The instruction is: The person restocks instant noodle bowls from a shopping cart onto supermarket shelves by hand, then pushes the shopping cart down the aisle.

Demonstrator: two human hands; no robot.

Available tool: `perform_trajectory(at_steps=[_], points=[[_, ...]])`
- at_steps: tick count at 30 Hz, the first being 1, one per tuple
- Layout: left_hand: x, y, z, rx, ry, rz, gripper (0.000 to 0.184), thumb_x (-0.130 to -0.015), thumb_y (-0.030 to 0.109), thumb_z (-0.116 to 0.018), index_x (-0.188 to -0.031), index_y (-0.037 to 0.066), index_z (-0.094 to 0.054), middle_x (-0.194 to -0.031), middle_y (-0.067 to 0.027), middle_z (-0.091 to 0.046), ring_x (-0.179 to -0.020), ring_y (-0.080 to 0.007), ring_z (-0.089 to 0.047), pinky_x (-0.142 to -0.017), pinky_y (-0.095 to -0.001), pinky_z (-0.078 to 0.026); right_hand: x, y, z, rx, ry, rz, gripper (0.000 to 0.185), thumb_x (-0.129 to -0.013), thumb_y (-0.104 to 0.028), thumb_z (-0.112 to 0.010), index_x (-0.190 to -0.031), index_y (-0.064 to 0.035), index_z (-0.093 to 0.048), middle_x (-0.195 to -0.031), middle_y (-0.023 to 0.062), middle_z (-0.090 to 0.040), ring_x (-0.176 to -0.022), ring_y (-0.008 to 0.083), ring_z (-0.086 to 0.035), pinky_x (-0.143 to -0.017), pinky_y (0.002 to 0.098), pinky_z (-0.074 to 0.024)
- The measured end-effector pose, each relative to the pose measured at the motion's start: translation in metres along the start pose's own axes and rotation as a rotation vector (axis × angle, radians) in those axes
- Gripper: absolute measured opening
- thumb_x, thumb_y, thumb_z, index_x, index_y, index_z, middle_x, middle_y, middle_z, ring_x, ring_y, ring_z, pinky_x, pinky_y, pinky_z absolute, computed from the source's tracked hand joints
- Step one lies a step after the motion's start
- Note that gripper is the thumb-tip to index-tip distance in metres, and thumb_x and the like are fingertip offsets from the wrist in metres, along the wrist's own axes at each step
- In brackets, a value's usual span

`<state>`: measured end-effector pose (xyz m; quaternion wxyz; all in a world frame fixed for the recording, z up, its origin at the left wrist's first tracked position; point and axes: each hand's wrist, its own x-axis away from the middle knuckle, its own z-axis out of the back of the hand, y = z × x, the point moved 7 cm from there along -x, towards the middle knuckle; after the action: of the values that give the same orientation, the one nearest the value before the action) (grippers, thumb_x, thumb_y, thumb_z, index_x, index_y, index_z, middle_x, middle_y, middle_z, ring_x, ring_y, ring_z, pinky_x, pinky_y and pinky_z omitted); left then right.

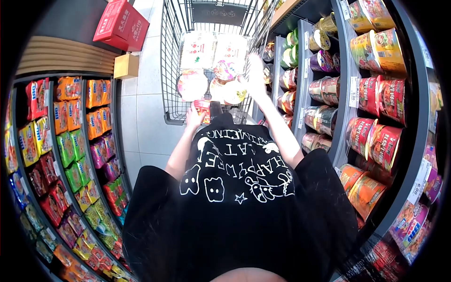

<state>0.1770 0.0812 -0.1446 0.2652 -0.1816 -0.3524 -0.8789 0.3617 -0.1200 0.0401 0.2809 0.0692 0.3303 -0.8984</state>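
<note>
My left hand [193,116] is at the near edge of a wire shopping cart [171,94], its fingers round the side of a red package [202,110]. My right hand [256,70] is raised over the cart's right side, overexposed, its fingers too washed out to make out. Inside the cart, two clear-lidded white packs [197,49] lie at the far end. Nearer are several round instant noodle tubs, among them a pink-and-white one [192,85], a purple one [224,70] and a pale yellow one [235,91].
Shelves of bagged noodles [69,113] stand on the left. Close on the right are shelves of noodle tubs [392,98] with price tags. A red box [123,28] and a small yellow box [126,66] are at the upper left, beside the tiled floor [145,113].
</note>
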Motion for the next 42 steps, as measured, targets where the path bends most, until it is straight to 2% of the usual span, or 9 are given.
perform_trajectory(at_steps=[2, 5, 11, 16, 22, 25, 29, 35, 42], points=[[0.005, 0.003, 0.002, -0.051, -0.001, -0.08, 0.084, -0.064, 0.038, -0.062, -0.127, 0.007, -0.016, -0.112, -0.0225, -0.041, -0.101, -0.0376, -0.04, -0.087, -0.0424, -0.033, 0.018, 0.006, -0.047, -0.247, -0.045, -0.133, 0.092, -0.056, -0.027, -0.068, -0.126, 0.002, -0.016, -0.128, 0.0238, -0.02, -0.12, 0.0356, -0.019, -0.099, 0.0388, -0.0184], [0.012, 0.008, 0.007, -0.074, -0.057, -0.13, 0.087, -0.06, 0.034, -0.066, -0.127, 0.006, -0.017, -0.112, -0.0214, -0.041, -0.102, -0.0352, -0.041, -0.087, -0.0401, -0.034, 0.054, 0.036, -0.116, 0.229, -0.355, -0.254, 0.098, -0.048, -0.028, -0.071, -0.125, -0.0009, -0.019, -0.126, 0.0232, -0.021, -0.116, 0.039, -0.021, -0.096, 0.0417, -0.0222], [0.017, 0.003, 0.015, 0.014, -0.119, -0.197, 0.079, -0.061, 0.024, -0.066, -0.125, 0.007, -0.024, -0.109, -0.0178, -0.045, -0.098, -0.0304, -0.045, -0.083, -0.0361, -0.038, 0.079, 0.057, -0.147, 0.32, -0.684, -0.416, 0.098, -0.046, -0.026, -0.072, -0.125, -0.0017, -0.019, -0.124, 0.0232, -0.021, -0.115, 0.0395, -0.022, -0.095, 0.0427, -0.0231], [0.017, 0.006, 0.027, 0.228, -0.206, -0.19, 0.061, -0.06, 0.01, -0.065, -0.114, -0.004, -0.039, -0.096, -0.0154, -0.055, -0.088, -0.0216, -0.054, -0.077, -0.0283, -0.042, 0.083, 0.05, -0.147, 0.287, -0.669, -0.472, 0.098, -0.045, -0.025, -0.072, -0.125, -0.0024, -0.02, -0.123, 0.0231, -0.022, -0.113, 0.04, -0.022, -0.095, 0.0434, -0.0238], [0.013, 0.023, 0.027, 0.548, -0.263, -0.164, 0.058, -0.07, 0.009, -0.062, -0.118, -0.005, -0.033, -0.116, -0.0165, -0.043, -0.106, -0.0197, -0.043, -0.087, -0.0278, -0.035, 0.083, 0.001, -0.096, 0.125, -0.322, -0.496, 0.098, -0.043, -0.024, -0.072, -0.125, -0.0032, -0.02, -0.122, 0.023, -0.023, -0.112, 0.0405, -0.023, -0.094, 0.0443, -0.0247], [0.016, 0.057, 0.029, 0.834, -0.449, -0.068, 0.065, -0.076, 0.02, -0.058, -0.127, 0.004, -0.02, -0.127, -0.016, -0.028, -0.113, -0.0213, -0.034, -0.089, -0.0319, -0.033, 0.083, -0.041, -0.046, -0.078, -0.177, -0.436, 0.096, -0.042, -0.015, -0.069, -0.125, -0.0074, -0.021, -0.118, 0.0231, -0.023, -0.111, 0.0393, -0.024, -0.093, 0.0444, -0.0252], [0.043, 0.113, 0.041, 0.836, -0.746, -0.036, 0.069, -0.077, 0.026, -0.055, -0.13, 0.024, -0.011, -0.123, -0.0107, -0.037, -0.106, -0.0179, -0.041, -0.072, -0.0305, -0.041, 0.081, -0.09, 0.004, -0.142, -0.284, -0.29, 0.091, -0.045, -0.016, -0.068, -0.125, -0.0088, -0.024, -0.12, 0.0218, -0.024, -0.113, 0.0378, -0.023, -0.094, 0.0433, -0.0257], [0.043, 0.141, 0.027, 1.025, -0.833, -0.106, 0.065, -0.079, 0.034, -0.049, -0.13, 0.014, -0.014, -0.128, -0.0129, -0.027, -0.115, -0.0234, -0.033, -0.084, -0.0378, -0.037, 0.081, -0.085, 0.046, -0.273, -0.175, -0.395, 0.103, -0.049, -0.03, -0.076, -0.129, -0.0067, -0.014, -0.13, 0.0232, -0.008, -0.12, 0.0378, -0.018, -0.096, 0.041, -0.0243], [0.042, 0.169, 0.022, 1.006, -0.89, 0.05, 0.059, -0.084, 0.04, -0.037, -0.13, 0.013, -0.013, -0.125, -0.0126, -0.029, -0.094, -0.0193, -0.051, -0.077, -0.029, -0.043, 0.05, -0.052, 0.052, -0.257, -0.188, -0.285, 0.088, -0.047, -0.023, -0.075, -0.121, -0.0045, -0.031, -0.118, 0.0169, -0.034, -0.111, 0.0327, -0.034, -0.092, 0.0365, -0.0317]])
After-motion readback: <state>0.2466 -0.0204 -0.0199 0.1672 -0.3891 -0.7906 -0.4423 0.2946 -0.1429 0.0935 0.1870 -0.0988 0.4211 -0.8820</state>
